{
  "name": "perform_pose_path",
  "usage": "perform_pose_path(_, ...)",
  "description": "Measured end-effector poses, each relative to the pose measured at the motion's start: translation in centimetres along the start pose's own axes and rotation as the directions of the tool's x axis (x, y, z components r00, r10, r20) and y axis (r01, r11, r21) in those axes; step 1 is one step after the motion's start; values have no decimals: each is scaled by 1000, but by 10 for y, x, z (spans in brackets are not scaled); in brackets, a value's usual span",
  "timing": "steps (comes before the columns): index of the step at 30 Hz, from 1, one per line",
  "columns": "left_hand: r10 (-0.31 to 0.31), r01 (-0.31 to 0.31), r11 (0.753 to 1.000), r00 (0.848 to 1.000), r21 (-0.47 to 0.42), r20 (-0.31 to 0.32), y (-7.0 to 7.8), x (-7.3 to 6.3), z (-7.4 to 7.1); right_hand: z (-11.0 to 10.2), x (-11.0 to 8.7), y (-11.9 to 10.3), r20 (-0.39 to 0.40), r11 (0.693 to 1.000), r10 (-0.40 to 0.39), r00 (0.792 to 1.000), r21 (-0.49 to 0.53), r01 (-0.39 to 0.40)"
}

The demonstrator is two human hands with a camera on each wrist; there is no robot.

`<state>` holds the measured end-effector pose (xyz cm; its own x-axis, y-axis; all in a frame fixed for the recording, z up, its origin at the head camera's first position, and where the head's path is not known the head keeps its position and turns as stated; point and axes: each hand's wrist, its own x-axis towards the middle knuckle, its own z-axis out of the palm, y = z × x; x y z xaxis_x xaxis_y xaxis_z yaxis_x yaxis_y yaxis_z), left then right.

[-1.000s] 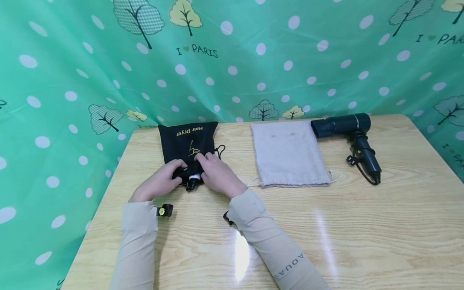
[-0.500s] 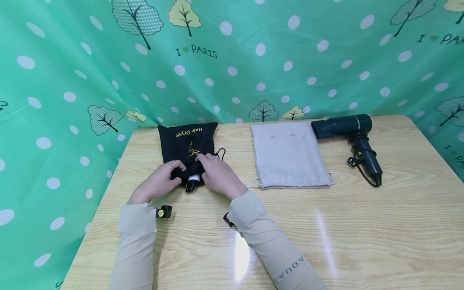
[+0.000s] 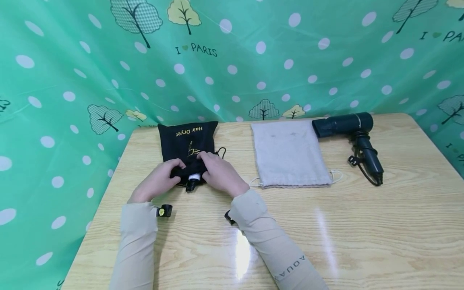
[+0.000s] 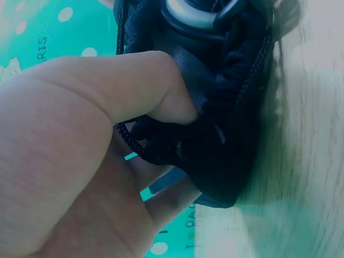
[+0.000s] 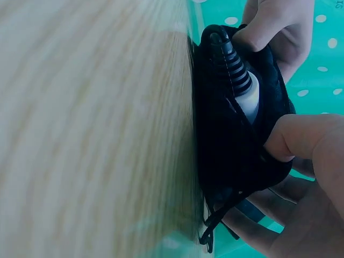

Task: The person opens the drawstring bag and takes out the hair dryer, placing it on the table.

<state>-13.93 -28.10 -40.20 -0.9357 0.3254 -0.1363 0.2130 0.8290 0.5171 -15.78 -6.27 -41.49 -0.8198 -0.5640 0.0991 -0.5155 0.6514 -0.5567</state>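
Observation:
At the left of the table lies a black drawstring bag [image 3: 185, 141] printed "Hair Dryer" in yellow. Out of its near mouth pokes a hair dryer's white handle end [image 5: 248, 102] with a ribbed black cord sleeve [image 5: 231, 64]. My left hand [image 3: 159, 180] grips the left side of the mouth, thumb inside the hem and fingers outside, as the left wrist view shows. On the other side my right hand [image 3: 220, 173] pinches the hem the same way. The rest of this dryer is hidden in the bag.
A pale grey drawstring bag [image 3: 286, 155] lies flat at mid-table. To its right is a dark hair dryer [image 3: 344, 125], its nozzle at the bag's upper corner and its cord wound round the handle. A green dotted curtain [image 3: 232, 80] hangs behind the table [image 3: 290, 225].
Both hands stay at the bag's mouth with almost no movement. The view shifts slightly.

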Motion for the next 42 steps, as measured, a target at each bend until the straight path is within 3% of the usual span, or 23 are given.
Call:
perform_pose_path(8, -4, 4, 1000, 1000, -22, 15, -6, -2, -3, -4, -1, 1, 34, 1000, -10, 999, 21, 10)
perform_pose_path(15, -40, 43, 994, 999, -105, 31, -11, -11, -9, -7, -2, 10, 98, 992, -60, 993, 121, 48)
perform_pose_path(24, 31, -22, 984, 999, -175, 45, -16, -22, -20, -11, -2, 13, 151, 989, -67, 986, 141, 46)
perform_pose_path(33, 49, -27, 988, 989, -153, 141, -15, -29, -26, -10, -1, 11, 128, 993, -61, 990, 107, 47)
perform_pose_path(38, 6, 22, 988, 983, -152, 183, -12, -30, -26, -9, -1, 11, 125, 994, -61, 990, 101, 48)
perform_pose_path(42, -53, 73, 989, 986, -129, 158, -9, -25, -22, -8, 0, 11, 113, 995, -62, 992, 88, 52)
